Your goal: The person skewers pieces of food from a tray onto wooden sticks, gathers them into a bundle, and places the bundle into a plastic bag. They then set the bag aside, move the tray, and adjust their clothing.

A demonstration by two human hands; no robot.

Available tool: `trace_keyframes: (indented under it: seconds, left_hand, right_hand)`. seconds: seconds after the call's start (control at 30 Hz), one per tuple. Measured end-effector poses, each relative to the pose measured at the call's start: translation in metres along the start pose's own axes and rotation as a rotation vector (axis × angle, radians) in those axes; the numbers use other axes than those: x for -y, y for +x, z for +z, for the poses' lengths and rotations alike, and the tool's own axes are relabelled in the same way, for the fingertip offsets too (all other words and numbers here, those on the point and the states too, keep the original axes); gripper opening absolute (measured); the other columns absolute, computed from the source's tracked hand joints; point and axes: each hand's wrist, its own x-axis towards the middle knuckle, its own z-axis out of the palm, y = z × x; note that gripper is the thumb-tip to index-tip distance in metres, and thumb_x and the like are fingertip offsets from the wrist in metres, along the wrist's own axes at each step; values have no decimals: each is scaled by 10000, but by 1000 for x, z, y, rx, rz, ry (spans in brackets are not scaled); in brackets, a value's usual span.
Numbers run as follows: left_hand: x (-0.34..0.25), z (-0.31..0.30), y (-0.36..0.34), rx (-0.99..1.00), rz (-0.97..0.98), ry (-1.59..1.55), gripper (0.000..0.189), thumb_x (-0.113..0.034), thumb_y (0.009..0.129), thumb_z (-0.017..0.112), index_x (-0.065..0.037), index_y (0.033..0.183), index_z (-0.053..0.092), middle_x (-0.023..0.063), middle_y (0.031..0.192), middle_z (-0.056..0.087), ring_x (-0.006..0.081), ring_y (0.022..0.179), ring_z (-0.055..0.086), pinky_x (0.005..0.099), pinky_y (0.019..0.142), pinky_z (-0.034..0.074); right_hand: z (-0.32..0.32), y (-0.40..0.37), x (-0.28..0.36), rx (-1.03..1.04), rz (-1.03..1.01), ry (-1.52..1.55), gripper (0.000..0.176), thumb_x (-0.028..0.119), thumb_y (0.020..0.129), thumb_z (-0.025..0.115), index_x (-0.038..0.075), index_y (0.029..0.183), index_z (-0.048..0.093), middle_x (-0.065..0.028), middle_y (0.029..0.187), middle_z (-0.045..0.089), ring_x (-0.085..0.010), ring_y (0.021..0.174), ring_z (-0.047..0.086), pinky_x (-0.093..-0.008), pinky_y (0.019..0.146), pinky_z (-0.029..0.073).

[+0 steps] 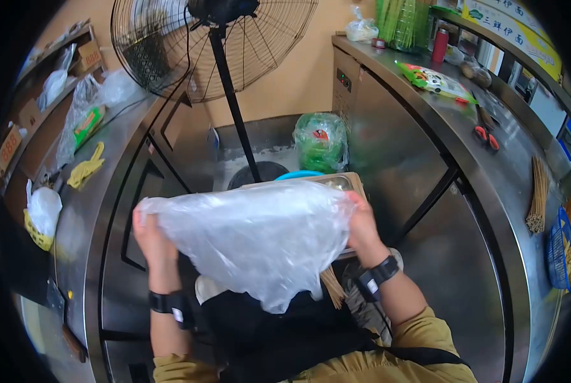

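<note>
A clear plastic sheet or bag [253, 236] is stretched between my two hands, its lower edge hanging over my dark apron. My left hand [150, 233] grips its left corner, fingers closed on the plastic. On the other side my right hand [360, 220] pinches the right corner. Behind the plastic, a tray [355, 184] shows only its upper and right edges; what it holds is mostly hidden. Thin wooden sticks [332, 287] poke out below the plastic, near my lap.
A large fan [218, 38] stands ahead. On the floor are a green bundle in plastic [321, 143] and a blue basin [298, 174]. Steel counters flank me; the right one [489, 191] bears scissors [486, 137], stick bundle [537, 198] and blue basket [558, 249]. A knife [73, 343] lies left.
</note>
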Motion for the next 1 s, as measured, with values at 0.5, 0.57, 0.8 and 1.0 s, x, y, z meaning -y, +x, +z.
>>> trace_keyframes:
  seconds: [0.5, 0.57, 0.8, 1.0]
  left_hand:
    - [9, 19, -130, 404, 494, 1211, 606, -227, 720, 672, -22, 1238, 434, 198, 1296, 356, 361, 1196, 363, 441, 1014, 277]
    - [11, 44, -136, 489, 414, 1046, 608, -132, 671, 685, -38, 1228, 462, 185, 1254, 396, 327, 1110, 439, 405, 971, 342]
    - [32, -14, -96, 433, 189, 1006, 491, 146, 604, 519, -74, 1034, 609, 99, 948, 592, 227, 834, 572, 306, 755, 466]
    - [-17, -91, -66, 69, 251, 897, 319, 119, 733, 434, -35, 932, 630, 25, 876, 616, 140, 763, 562, 260, 707, 449]
  right_hand:
    - [87, 8, -42, -27, 141, 166, 250, 22, 874, 435, 12, 1114, 503, -124, 993, 593, -228, 873, 605, -357, 793, 514]
    - [111, -6, -52, 76, 231, 98, 246, 27, 872, 457, 16, 1113, 506, -111, 988, 595, -203, 862, 606, -335, 791, 514]
    - [126, -14, -25, 409, -79, -640, 290, -64, 739, 581, 50, 1006, 563, -79, 906, 602, -207, 826, 602, -310, 717, 486]
    - [99, 15, 14, 234, -721, -1683, 372, -76, 647, 574, 82, 982, 588, -115, 900, 542, -310, 866, 572, -388, 739, 474]
